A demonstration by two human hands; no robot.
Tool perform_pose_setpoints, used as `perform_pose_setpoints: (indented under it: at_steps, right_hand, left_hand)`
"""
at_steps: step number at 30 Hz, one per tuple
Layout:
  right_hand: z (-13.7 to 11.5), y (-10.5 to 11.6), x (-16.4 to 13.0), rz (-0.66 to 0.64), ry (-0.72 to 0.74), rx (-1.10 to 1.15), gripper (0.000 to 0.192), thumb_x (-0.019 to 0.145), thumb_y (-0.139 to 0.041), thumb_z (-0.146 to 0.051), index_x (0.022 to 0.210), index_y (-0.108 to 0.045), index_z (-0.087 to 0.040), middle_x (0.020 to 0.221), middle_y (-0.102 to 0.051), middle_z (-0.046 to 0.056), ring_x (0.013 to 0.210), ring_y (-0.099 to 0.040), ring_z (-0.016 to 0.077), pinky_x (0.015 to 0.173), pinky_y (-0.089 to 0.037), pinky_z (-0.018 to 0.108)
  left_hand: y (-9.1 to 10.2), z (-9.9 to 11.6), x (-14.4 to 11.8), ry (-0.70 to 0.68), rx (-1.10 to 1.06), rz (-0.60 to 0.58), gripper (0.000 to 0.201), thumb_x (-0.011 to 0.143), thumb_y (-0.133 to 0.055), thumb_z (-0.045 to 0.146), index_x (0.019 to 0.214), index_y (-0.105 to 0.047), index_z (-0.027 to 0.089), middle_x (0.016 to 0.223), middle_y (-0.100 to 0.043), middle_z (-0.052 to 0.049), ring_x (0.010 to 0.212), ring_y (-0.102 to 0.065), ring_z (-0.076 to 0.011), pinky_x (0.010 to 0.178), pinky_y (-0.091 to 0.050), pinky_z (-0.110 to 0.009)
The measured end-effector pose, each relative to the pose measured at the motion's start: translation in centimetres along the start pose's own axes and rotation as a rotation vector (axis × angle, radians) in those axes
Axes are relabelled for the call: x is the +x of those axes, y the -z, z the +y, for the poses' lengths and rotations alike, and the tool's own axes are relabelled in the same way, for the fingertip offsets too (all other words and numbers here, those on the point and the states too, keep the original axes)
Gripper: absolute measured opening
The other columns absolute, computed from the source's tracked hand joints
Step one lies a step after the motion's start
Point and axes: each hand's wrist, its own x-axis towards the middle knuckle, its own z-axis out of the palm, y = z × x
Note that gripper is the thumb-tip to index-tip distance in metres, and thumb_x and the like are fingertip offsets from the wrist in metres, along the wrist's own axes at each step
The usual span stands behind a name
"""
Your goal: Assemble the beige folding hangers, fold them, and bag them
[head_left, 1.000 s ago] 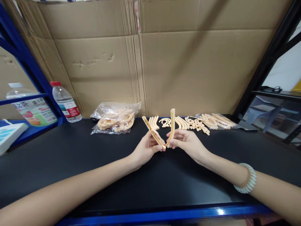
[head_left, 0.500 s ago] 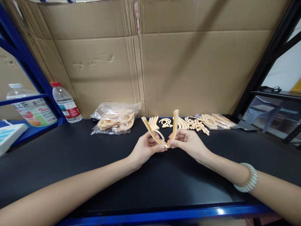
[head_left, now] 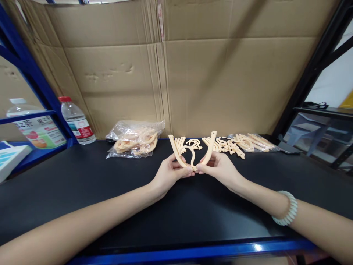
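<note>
While both forearms extend over the black shelf [head_left: 82, 191], the left hand [head_left: 169, 173] pinches the left hanger arm [head_left: 176, 151]. The right hand [head_left: 219, 167] pinches the right hanger arm [head_left: 210, 145]. Both arms meet at the fingertips, forming a V around the hook [head_left: 191, 152].

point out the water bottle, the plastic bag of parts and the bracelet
water bottle [head_left: 77, 120], head view, on its red and white label
plastic bag of parts [head_left: 135, 140], head view, on the clear film over the beige pieces
bracelet [head_left: 287, 214], head view, on the beads around the right wrist
</note>
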Motion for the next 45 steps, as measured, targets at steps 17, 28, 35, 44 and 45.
perform_pose_setpoints:
  at_steps: [17, 28, 35, 44, 45]
  right_hand:
    - [-2.6, 9.9, 3.1, -0.445, 0.238, -0.843, 0.008, 0.071, -0.069, -0.025, 0.075, -0.068, -0.018, 0.081, -0.065, 0.003, 0.078, -0.057, 0.0167, 0.068, -0.044, 0.029]
    - [-1.1, 11.7, 3.9, -0.435, 0.088, -0.952, 0.011, 0.069, -0.071, -0.027, 0.071, -0.068, -0.017, 0.068, -0.061, 0.001, 0.063, -0.051, 0.0141, 0.057, -0.035, 0.027]
    - [-1.1, 11.7, 3.9, -0.437, 0.074, -0.963, 0.013, 0.068, -0.072, -0.028, 0.07, -0.069, -0.016, 0.062, -0.06, -0.001, 0.057, -0.047, 0.0123, 0.054, -0.032, 0.026]
    - [-0.4, 11.2, 4.2, -0.313, 0.08, -0.987, 0.006, 0.069, -0.069, -0.022, 0.07, -0.068, -0.016, 0.068, -0.064, 0.002, 0.056, -0.049, 0.0118, 0.054, -0.035, 0.025]
    - [-0.4, 11.2, 4.3, -0.299, 0.092, -0.991, 0.006, 0.07, -0.069, -0.022, 0.07, -0.067, -0.016, 0.069, -0.065, 0.002, 0.057, -0.049, 0.0119, 0.055, -0.035, 0.025]
  left_hand:
    - [2.3, 1.2, 1.4, 0.064, -0.005, 0.264, 0.016, 0.074, -0.074, 0.022, 0.078, -0.062, 0.012, 0.081, -0.072, -0.007, 0.074, -0.068, -0.012, 0.071, -0.056, -0.02]
    - [5.1, 3.4, 1.8, -0.292, 0.983, -0.264, 0.016, 0.073, -0.07, 0.027, 0.085, -0.064, 0.018, 0.09, -0.067, -0.004, 0.085, -0.063, -0.0182, 0.08, -0.051, -0.03]
    - [5.2, 2.1, 1.8, -0.414, 1.137, -0.328, 0.012, 0.085, -0.053, 0.02, 0.088, -0.064, 0.018, 0.089, -0.064, -0.005, 0.083, -0.063, -0.017, 0.075, -0.054, -0.028]
    - [5.7, 1.0, 2.6, -0.601, 1.263, -0.206, 0.023, 0.087, -0.046, 0.014, 0.095, -0.067, 0.019, 0.098, -0.068, -0.008, 0.092, -0.063, -0.0209, 0.085, -0.05, -0.035]
    - [5.8, 0.8, 2.7, -0.611, 1.262, -0.194, 0.024, 0.086, -0.046, 0.013, 0.096, -0.068, 0.019, 0.101, -0.068, -0.008, 0.094, -0.063, -0.0215, 0.087, -0.049, -0.036]
